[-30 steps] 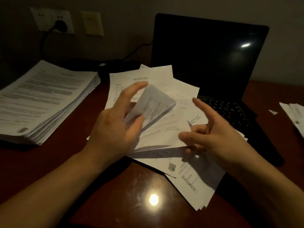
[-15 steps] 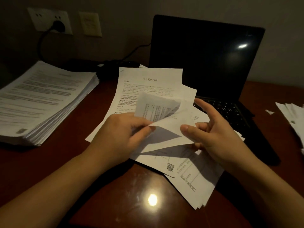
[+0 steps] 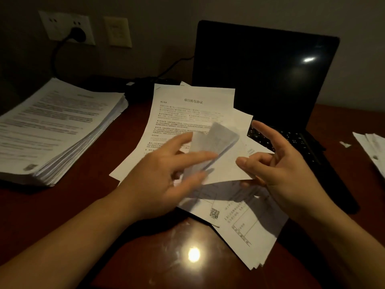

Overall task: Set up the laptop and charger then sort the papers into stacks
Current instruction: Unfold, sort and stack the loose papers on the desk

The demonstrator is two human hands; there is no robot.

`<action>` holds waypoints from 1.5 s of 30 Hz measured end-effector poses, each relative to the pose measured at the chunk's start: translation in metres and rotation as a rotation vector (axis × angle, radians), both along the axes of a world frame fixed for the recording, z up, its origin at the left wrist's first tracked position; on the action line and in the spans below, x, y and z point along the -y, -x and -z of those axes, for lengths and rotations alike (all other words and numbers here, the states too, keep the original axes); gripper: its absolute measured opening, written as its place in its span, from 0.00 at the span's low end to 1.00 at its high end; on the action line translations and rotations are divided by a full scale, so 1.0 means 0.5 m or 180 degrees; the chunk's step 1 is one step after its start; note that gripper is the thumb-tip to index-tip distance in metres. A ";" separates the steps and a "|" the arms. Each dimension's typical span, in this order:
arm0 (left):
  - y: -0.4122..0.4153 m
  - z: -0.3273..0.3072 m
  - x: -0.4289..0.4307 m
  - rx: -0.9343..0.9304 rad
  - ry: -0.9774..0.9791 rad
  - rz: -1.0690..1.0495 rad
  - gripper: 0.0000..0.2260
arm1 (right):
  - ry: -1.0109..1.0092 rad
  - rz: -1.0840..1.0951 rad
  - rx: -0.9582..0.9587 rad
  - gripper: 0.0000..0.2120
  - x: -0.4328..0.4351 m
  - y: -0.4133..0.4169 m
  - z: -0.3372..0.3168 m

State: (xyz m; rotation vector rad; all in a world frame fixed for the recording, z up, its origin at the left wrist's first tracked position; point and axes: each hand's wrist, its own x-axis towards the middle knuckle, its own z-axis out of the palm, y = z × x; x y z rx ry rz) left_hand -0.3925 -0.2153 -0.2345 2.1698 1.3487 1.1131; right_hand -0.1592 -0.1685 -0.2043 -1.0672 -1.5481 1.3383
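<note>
Your right hand (image 3: 285, 170) pinches the near right edge of the loose papers (image 3: 239, 226), thumb on top, fingers underneath and index finger raised clear. Your left hand (image 3: 164, 180) is smeared by motion. Its fingers look stretched out rather than curled, and you cannot tell whether they actually hold the curled sheet (image 3: 216, 140) arching over them.

Half a second ago that hand had the sheet pinched. Now the fingers have spread, the sheet has rolled further toward the right, and more of the titled page (image 3: 187, 109) beneath it shows. It looks like you are leafing through the bundle, so sorting is under way and this sheet has no stack yet.

The bundle lies fanned across the centre of the frame, directly under and between both hands, its far edge overlapping the keyboard of the open laptop (image 3: 260, 80) at upper right. The tall stack (image 3: 58, 126) sits at middle left, well apart from your left hand, and a small pile (image 3: 373, 151) lies at the right edge. The charger (image 3: 150, 84) rests behind the papers, with a plug in the wall socket (image 3: 78, 35) at upper left, so setup seems finished.
</note>
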 end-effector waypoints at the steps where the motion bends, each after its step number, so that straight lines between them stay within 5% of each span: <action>1: -0.001 0.005 0.000 -0.0191 0.0077 0.0076 0.25 | -0.0031 -0.0011 -0.0023 0.41 0.001 0.002 0.001; 4: -0.003 0.011 -0.001 -0.0547 -0.0093 -0.0133 0.27 | -0.0009 -0.0148 -0.0142 0.35 0.004 0.008 -0.001; 10: -0.004 0.000 0.000 0.0175 0.0171 -0.0492 0.38 | 0.0311 0.0525 -0.0157 0.32 -0.032 -0.018 0.014; 15: -0.007 -0.004 -0.002 0.0621 0.0562 -0.0358 0.28 | 0.0888 0.0394 -0.0702 0.32 -0.041 -0.033 0.003; 22: -0.015 -0.004 -0.004 0.0778 0.0703 -0.0206 0.22 | 0.1047 -0.0056 -0.0527 0.44 -0.021 -0.019 -0.006; 27: -0.020 -0.005 -0.001 0.0656 0.0617 -0.0344 0.17 | 0.0382 -0.0594 0.0627 0.51 0.012 0.012 0.000; 33: -0.010 -0.006 0.003 0.0415 0.0259 -0.0504 0.15 | 0.0133 0.0343 -0.0032 0.44 -0.010 -0.015 -0.015; 35: -0.014 -0.004 0.005 0.0203 0.0495 -0.0216 0.11 | 0.0170 0.0232 0.0090 0.43 -0.009 -0.015 -0.013; 38: -0.012 0.001 0.004 -0.0164 0.0529 0.0006 0.21 | 0.0150 0.0062 0.0294 0.43 -0.005 -0.014 -0.014; 45: -0.010 -0.006 0.001 0.0080 0.0738 0.0003 0.18 | -0.0306 0.0304 0.0366 0.42 -0.009 -0.009 0.007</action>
